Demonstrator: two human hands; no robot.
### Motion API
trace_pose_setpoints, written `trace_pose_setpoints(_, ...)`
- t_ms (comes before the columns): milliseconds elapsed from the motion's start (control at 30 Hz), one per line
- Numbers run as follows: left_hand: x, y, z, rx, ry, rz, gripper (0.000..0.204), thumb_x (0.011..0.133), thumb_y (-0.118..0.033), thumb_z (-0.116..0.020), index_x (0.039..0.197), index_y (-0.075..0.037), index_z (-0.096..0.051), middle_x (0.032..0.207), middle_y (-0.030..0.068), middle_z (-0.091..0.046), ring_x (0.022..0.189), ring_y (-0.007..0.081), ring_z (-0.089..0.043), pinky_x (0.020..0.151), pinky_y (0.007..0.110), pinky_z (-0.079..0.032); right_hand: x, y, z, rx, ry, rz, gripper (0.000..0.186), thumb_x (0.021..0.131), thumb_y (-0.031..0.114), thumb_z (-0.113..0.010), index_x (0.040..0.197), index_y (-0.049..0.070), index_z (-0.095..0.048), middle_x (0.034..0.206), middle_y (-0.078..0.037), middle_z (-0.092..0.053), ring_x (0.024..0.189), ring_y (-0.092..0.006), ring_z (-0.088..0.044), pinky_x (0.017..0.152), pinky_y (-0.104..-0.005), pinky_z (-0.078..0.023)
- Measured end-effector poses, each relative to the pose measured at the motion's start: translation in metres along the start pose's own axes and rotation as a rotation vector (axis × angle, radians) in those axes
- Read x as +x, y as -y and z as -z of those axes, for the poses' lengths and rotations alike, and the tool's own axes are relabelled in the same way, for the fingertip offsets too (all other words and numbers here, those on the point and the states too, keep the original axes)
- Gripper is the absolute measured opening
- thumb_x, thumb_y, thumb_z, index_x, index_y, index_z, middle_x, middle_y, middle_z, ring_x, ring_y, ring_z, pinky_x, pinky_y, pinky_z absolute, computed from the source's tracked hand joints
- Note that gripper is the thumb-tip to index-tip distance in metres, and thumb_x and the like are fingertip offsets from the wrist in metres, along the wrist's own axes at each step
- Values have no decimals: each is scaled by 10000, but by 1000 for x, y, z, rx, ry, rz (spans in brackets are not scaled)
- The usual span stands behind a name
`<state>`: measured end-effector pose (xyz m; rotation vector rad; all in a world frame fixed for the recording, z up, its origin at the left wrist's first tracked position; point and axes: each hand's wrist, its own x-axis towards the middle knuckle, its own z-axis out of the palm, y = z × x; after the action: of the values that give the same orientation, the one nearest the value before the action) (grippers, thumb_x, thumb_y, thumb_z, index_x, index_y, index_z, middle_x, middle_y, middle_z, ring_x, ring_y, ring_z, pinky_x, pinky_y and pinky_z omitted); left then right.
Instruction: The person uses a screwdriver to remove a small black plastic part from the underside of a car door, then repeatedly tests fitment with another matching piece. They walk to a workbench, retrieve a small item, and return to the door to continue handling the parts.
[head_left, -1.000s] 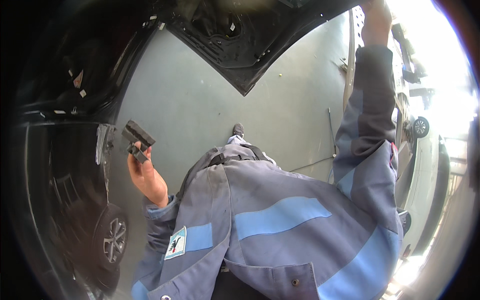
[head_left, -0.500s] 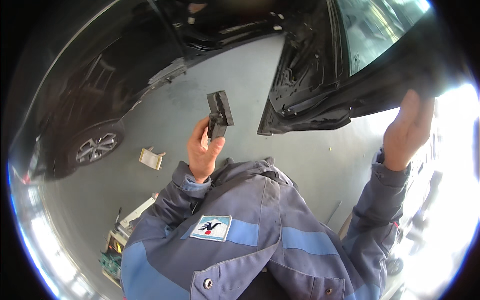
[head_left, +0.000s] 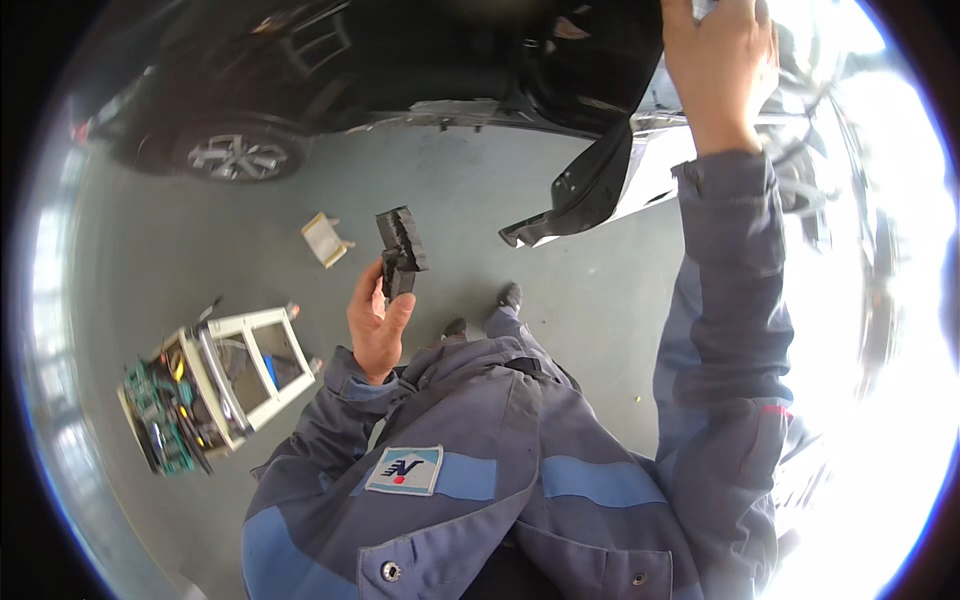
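Observation:
My left hand point(head_left: 377, 335) is in front of my body, its thumb and fingers closed on a dark grey, angular piece point(head_left: 404, 240) with a ragged black strip along it. Its exact kind is unclear. Up at the top right, my raised right hand point(head_left: 722, 75) is against the edge of the black car door point(head_left: 590, 190). Its fingers point upward with a gap between them, and the tips are cut off by the picture's edge. The door stands ajar from the black car point(head_left: 400, 60), its lower corner jutting toward me.
A white-framed tool cart point(head_left: 225, 380) with green and black tools stands at the lower left. A pale flat box-like thing point(head_left: 325, 240) lies on the grey floor near the car's wheel point(head_left: 238, 157). My shoes point(head_left: 510, 294) show below me. Bright glare fills the right side.
The door has swung toward the car, with my right hand moving up and forward along with it. My left hand still holds the dark piece. More of the tool cart shows now.

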<state>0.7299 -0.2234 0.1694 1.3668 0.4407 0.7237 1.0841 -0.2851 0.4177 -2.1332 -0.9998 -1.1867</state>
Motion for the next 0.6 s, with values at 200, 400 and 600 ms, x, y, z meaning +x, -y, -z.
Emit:
trace_pose_setpoints(200,-42,-6,14,28,-350,-30,620,965,-201,-703,1436,88,-424,1362,130,-551,1263,187,-500,1108,336,-348,58,-3,-122,29,14,-48,657,938,401,-661,1445,19,-491,1449,-275,-487,1289,-439,-507,1093,-496,-390)
trace_pose_setpoints(400,-91,-12,-14,-1,-709,-92,572,952,-102,-686,1437,74,-439,1310,86,-571,1191,126,-517,1031,287,-396,116,-33,-214,-15,26,129,911,900,813,-318,1413,109,-586,1373,-282,-577,1358,-435,-479,1148,-488,-368)
trace_pose_setpoints(600,-131,-19,-47,100,-912,-1,546,932,-46,-681,1426,58,-472,1339,107,-583,1220,160,-543,1071,316,-404,-25,-11,-218,704,81,382,433,933,291,-717,1210,-37,-660,1157,-239,-687,1032,-378,-683,886,-418,-545)
